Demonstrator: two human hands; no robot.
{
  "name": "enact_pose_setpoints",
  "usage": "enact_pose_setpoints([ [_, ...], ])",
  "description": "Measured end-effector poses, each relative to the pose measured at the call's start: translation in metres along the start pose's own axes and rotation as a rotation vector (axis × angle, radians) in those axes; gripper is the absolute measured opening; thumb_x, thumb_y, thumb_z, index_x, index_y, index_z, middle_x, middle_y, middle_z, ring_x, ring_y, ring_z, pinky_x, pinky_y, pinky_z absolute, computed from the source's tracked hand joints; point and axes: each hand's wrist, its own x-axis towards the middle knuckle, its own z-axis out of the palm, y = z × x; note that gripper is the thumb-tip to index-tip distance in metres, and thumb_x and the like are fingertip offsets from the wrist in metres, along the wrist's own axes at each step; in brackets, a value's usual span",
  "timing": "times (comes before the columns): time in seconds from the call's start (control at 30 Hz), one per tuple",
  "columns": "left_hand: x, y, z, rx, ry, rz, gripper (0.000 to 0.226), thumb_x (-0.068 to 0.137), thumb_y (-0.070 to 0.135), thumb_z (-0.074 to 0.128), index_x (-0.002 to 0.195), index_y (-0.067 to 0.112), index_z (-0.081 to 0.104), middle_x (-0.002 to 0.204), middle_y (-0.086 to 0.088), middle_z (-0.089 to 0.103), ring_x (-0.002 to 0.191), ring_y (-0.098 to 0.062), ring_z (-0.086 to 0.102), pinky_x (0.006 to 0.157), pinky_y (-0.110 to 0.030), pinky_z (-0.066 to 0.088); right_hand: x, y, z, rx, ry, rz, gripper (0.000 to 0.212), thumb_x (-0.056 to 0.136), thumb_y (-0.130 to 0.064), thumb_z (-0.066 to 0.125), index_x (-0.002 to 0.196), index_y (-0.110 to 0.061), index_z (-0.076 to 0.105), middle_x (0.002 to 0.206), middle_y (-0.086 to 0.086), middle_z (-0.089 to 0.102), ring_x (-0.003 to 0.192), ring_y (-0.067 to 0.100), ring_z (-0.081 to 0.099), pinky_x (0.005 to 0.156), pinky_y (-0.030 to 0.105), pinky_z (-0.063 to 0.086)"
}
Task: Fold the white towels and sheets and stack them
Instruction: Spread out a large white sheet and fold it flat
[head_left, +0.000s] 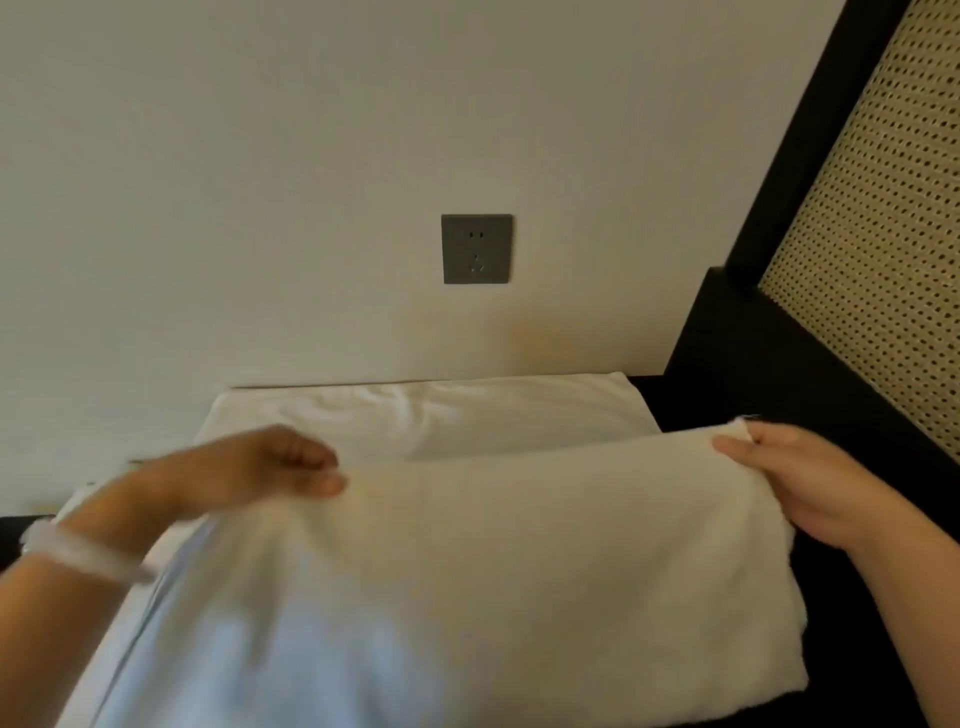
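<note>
I have the left hand pinching the white towel at its far left corner, and the right hand pinching the far right corner. A folded towel lies just behind it, against the wall.

No writing, number, brand or sign can be read anywhere in view. The dark grey square wall socket shows only its pin slots, with no lettering that can be made out on its plate. Below the socket, the white terry towel shows plain fabric, with no readable tag or print.
</note>
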Motion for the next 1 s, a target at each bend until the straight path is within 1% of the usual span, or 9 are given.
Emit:
enact_pose_setpoints([
  [0.1, 0.076, 0.008, -0.013, 0.414, 0.115, 0.011, 0.039, 0.093, 0.039, 0.065, 0.063, 0.018, 0.051, 0.063, 0.008, 0.046, 0.064, -0.011, 0.046, 0.062, -0.025, 0.037, 0.053, 0.005, 0.023, -0.068, 0.199, -0.029, 0.017, 0.094, -0.015, 0.064, 0.109, -0.011, 0.070, 0.101, 0.012, 0.074, 0.093, 0.029, 0.070, 0.073, 0.038, 0.053],
  [0.17, 0.115, -0.007, 0.002, 0.602, 0.192, -0.048, 0.029, 0.097, 0.034, 0.059, 0.072, 0.019, 0.056, 0.075, 0.002, 0.055, 0.079, -0.019, 0.053, 0.068, -0.027, 0.035, 0.082, 0.023, 0.037, -0.140, 0.269, -0.013, 0.015, 0.096, -0.015, 0.062, 0.109, -0.009, 0.068, 0.099, 0.012, 0.071, 0.091, 0.029, 0.067, 0.073, 0.037, 0.053],
  [0.23, 0.138, -0.035, 0.022, 0.572, 0.240, -0.092, 0.023, 0.101, 0.028, 0.054, 0.087, 0.010, 0.060, 0.091, -0.009, 0.060, 0.090, -0.025, 0.056, 0.073, -0.027, 0.034, 0.102, 0.042, 0.044, -0.199, 0.300, 0.003, 0.014, 0.097, -0.018, 0.060, 0.107, -0.011, 0.067, 0.098, 0.011, 0.068, 0.090, 0.029, 0.066, 0.081, 0.043, 0.055],
  [0.3, 0.145, -0.058, 0.036, 0.465, 0.320, -0.118, 0.023, 0.102, 0.026, 0.049, 0.085, 0.011, 0.052, 0.086, -0.008, 0.058, 0.085, -0.026, 0.057, 0.070, -0.029, 0.035, 0.112, 0.054, 0.046, -0.272, 0.331, -0.027, 0.014, 0.097, -0.019, 0.057, 0.101, -0.010, 0.067, 0.097, 0.012, 0.067, 0.089, 0.030, 0.065, 0.087, 0.049, 0.054],
  [0.5, 0.123, -0.079, 0.072, 0.461, 0.453, -0.105, 0.022, 0.103, 0.034, 0.043, 0.085, 0.021, 0.042, 0.071, 0.000, 0.054, 0.079, -0.033, 0.061, 0.063, -0.034, 0.034, 0.101, 0.067, 0.044, -0.449, 0.361, -0.127, 0.017, 0.098, -0.022, 0.057, 0.096, -0.008, 0.066, 0.093, 0.010, 0.067, 0.088, 0.030, 0.064, 0.084, 0.047, 0.054],
  [0.67, 0.084, -0.087, 0.092, 0.472, 0.313, -0.134, 0.021, 0.102, 0.039, 0.044, 0.084, 0.029, 0.048, 0.077, 0.005, 0.062, 0.079, -0.019, 0.063, 0.069, -0.032, 0.043, 0.073, 0.077, 0.031, -0.552, 0.175, 0.022, 0.017, 0.099, -0.022, 0.057, 0.093, -0.015, 0.071, 0.090, 0.004, 0.072, 0.082, 0.019, 0.067, 0.070, 0.032, 0.054],
  [0.83, 0.078, -0.041, 0.039, 0.405, 0.223, -0.135, 0.034, 0.100, 0.037, 0.048, 0.069, 0.024, 0.049, 0.064, 0.008, 0.055, 0.059, -0.003, 0.050, 0.060, -0.018, 0.039, 0.047, 0.029, 0.016, -0.375, 0.092, 0.027, 0.021, 0.099, -0.022, 0.057, 0.095, -0.017, 0.077, 0.094, 0.001, 0.076, 0.090, 0.019, 0.072, 0.076, 0.035, 0.052],
  [0.93, 0.087, -0.011, -0.014, 0.520, 0.160, -0.093, 0.025, 0.094, 0.048, 0.047, 0.076, 0.031, 0.052, 0.070, 0.019, 0.057, 0.065, 0.003, 0.053, 0.065, -0.015, 0.041, 0.047, -0.017, 0.006, -0.218, 0.009, -0.056, 0.022, 0.090, -0.030, 0.062, 0.099, -0.019, 0.078, 0.099, 0.005, 0.077, 0.093, 0.021, 0.073, 0.080, 0.039, 0.050],
  [1.0, 0.110, -0.001, -0.037, 0.546, 0.211, -0.046, 0.026, 0.094, 0.044, 0.050, 0.074, 0.029, 0.054, 0.069, 0.016, 0.059, 0.067, 0.002, 0.054, 0.061, -0.015, 0.041, 0.072, -0.035, 0.010, -0.175, 0.098, -0.115, 0.020, 0.092, -0.027, 0.062, 0.096, -0.017, 0.078, 0.095, 0.007, 0.077, 0.087, 0.023, 0.074, 0.075, 0.037, 0.051],
])
